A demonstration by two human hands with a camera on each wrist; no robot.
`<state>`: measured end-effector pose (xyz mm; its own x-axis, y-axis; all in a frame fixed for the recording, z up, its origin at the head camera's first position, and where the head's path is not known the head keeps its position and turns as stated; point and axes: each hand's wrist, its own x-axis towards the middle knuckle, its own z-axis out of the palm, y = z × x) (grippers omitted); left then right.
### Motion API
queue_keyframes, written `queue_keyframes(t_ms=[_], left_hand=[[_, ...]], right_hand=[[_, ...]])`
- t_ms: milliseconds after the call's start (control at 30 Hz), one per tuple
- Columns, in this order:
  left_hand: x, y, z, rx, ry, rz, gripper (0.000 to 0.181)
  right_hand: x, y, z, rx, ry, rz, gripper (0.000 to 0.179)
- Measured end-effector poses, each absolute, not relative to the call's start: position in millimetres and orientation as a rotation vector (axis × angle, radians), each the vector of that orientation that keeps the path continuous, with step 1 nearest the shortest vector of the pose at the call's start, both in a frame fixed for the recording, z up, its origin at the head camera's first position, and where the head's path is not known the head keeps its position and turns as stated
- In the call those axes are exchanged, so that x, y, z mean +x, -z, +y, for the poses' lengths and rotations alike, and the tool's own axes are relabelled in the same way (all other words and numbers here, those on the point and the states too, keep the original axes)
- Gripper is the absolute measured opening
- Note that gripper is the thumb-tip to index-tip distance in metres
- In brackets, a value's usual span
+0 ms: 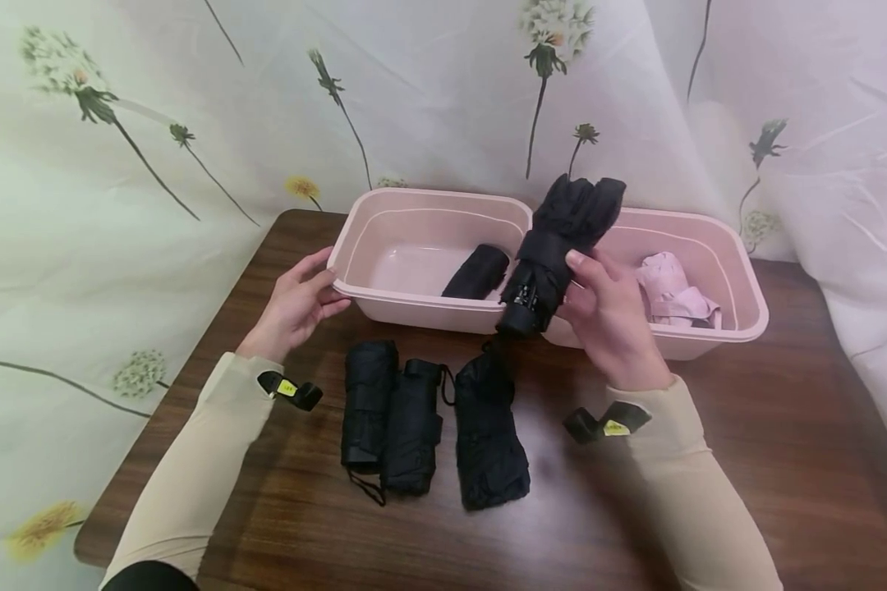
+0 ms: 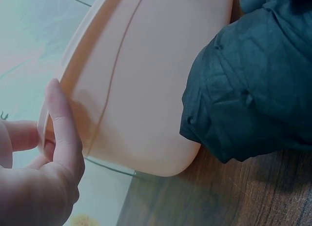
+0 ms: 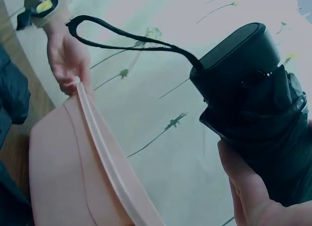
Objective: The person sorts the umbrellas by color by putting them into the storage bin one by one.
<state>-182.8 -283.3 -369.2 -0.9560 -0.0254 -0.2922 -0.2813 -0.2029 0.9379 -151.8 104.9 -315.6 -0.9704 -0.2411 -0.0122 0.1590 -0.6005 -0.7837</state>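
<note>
My right hand (image 1: 615, 320) grips a folded black umbrella (image 1: 554, 246) in the air, over where the two pink bins meet. In the right wrist view, the umbrella's handle end (image 3: 239, 50) and its wrist loop show. At the left bin (image 1: 432, 312), my left hand (image 1: 291, 305) pinches the rim at the left end, thumb and fingers on either side of it. Inside that bin lies a black folded umbrella (image 1: 476, 272). Nearer me on the table are three more folded black umbrellas: one at left (image 1: 369, 402), one in the middle (image 1: 411, 431) and one at right (image 1: 491, 435).
The right bin (image 1: 742, 328) holds a pink fabric bundle (image 1: 673, 291). Both bins stand side by side at the back of the brown wooden table (image 1: 576, 525). Behind them hangs a white flower-patterned cloth (image 1: 429, 98).
</note>
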Motion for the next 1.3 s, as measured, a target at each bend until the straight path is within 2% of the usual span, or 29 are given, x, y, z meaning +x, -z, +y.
queue_keyframes(t_ms=[133,367,800,1033,1300], left_hand=[[-182.5,368.5,-283.0,-0.369,-2.283,1.872,0.052],[-183.5,368.8,-282.3,-0.376,-2.276,1.891,0.052],[-184.7,370.8,-283.1,-0.38,-2.301,1.86,0.051],[-184.9,370.6,-283.7,-0.376,-2.306,1.854,0.052],[-184.6,370.7,-283.2,-0.377,-2.3,1.861,0.052]], right_hand=[[-160.2,317.2,92.0,-0.091,2.584,1.414,0.053],[-172.6,324.8,77.3,-0.041,2.511,1.599,0.064],[-187.0,331.6,58.5,-0.015,2.466,1.61,0.058],[-192.8,337.1,50.1,0.019,2.384,1.765,0.068],[-196.0,338.5,44.1,0.038,2.331,1.844,0.071]])
